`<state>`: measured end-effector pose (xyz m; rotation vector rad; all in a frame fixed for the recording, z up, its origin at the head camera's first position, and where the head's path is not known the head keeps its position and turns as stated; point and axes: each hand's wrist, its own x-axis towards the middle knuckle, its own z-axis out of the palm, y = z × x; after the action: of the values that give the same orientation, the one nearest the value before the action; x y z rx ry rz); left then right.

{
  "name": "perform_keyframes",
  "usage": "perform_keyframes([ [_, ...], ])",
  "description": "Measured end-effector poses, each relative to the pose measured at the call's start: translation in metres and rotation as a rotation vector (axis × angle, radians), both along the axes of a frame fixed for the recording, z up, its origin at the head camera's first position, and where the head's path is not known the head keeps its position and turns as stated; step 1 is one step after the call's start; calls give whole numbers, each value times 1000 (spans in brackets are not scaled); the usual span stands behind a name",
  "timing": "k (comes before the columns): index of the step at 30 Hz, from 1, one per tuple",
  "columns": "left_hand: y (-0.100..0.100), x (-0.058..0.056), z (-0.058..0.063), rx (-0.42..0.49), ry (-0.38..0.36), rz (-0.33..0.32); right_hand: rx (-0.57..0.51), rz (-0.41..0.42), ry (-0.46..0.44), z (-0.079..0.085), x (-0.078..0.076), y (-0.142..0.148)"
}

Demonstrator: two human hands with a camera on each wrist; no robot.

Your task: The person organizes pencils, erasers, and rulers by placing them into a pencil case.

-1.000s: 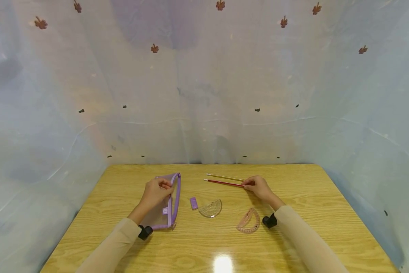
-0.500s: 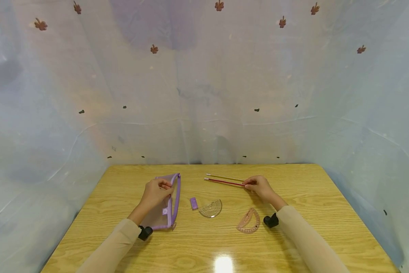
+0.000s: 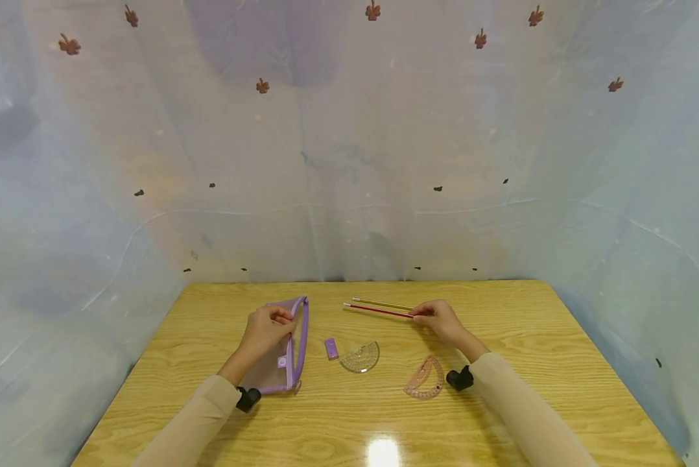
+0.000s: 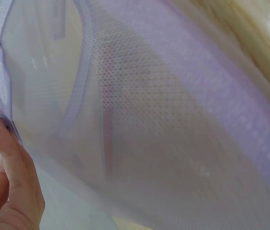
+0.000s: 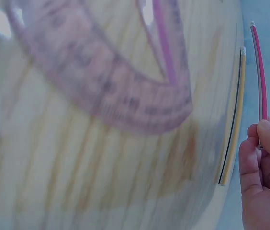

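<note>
My left hand pinches the open zip edge of a purple mesh pencil case, which it holds raised on the left of the table. In the left wrist view a reddish strip shows through the mesh; whether it lies inside I cannot tell. Between thumb and fingers, my right hand holds a red pencil near one end, its white-tipped end pointing left. In the right wrist view this pencil is lifted, apart from the yellow pencil lying on the table.
A small purple eraser lies right of the case, beside a clear protractor. Nearer the right forearm lies a pink protractor. The wooden table ends at a pale hanging sheet behind.
Over the last half second my right hand has shifted slightly left with the red pencil. The left hand and pencil case stay in place.
</note>
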<state>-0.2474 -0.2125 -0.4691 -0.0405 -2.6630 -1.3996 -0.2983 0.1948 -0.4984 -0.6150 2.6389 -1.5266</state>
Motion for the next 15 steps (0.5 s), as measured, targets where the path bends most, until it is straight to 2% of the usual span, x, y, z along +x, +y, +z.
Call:
perform_keyframes([
  [15, -1, -1, -3, 5, 6, -2, -12, 64, 7, 5, 3, -20],
])
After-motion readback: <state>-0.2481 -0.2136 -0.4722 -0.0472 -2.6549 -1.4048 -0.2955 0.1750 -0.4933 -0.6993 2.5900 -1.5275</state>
